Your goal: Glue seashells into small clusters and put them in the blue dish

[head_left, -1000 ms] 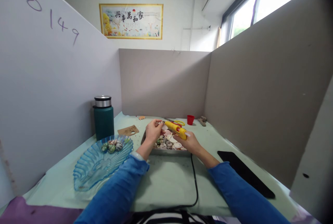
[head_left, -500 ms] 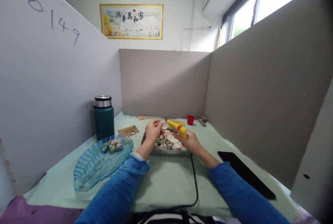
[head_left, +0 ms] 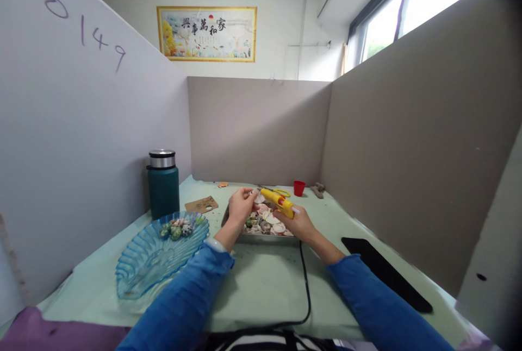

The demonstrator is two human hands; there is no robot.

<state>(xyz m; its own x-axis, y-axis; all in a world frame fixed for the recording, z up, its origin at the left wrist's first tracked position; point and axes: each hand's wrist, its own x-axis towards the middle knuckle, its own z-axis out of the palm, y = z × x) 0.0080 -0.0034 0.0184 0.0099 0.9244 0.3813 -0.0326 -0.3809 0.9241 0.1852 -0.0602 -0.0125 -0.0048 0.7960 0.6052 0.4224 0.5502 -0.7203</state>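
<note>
My right hand (head_left: pixel 300 223) is closed around a yellow hot glue gun (head_left: pixel 278 202), its nozzle pointing left toward my other hand. The fingers of my left hand (head_left: pixel 240 205) pinch a pale seashell (head_left: pixel 260 198) close to the nozzle. Part of the shell is hidden by the fingertips, and a small whitish bit at the fingertips is too small to make out. Below both hands lies a shallow metal tray (head_left: pixel 267 239) filled with many shells (head_left: pixel 265 220), some pink and white, some greyish.
At left, a blue fluted shell-shaped dish (head_left: pixel 153 261) holds several spotted shells (head_left: pixel 176 229). Behind it stand a green bottle (head_left: pixel 163 190) and a brown card (head_left: pixel 202 205). Yellow-handled scissors (head_left: pixel 283 193), a red cup (head_left: pixel 299 188), a black cord (head_left: pixel 308 286) and a black flat slab (head_left: pixel 385 274) are around.
The left hand has shifted very slightly to the right, the shell still pinched. The glue gun has barely moved.
</note>
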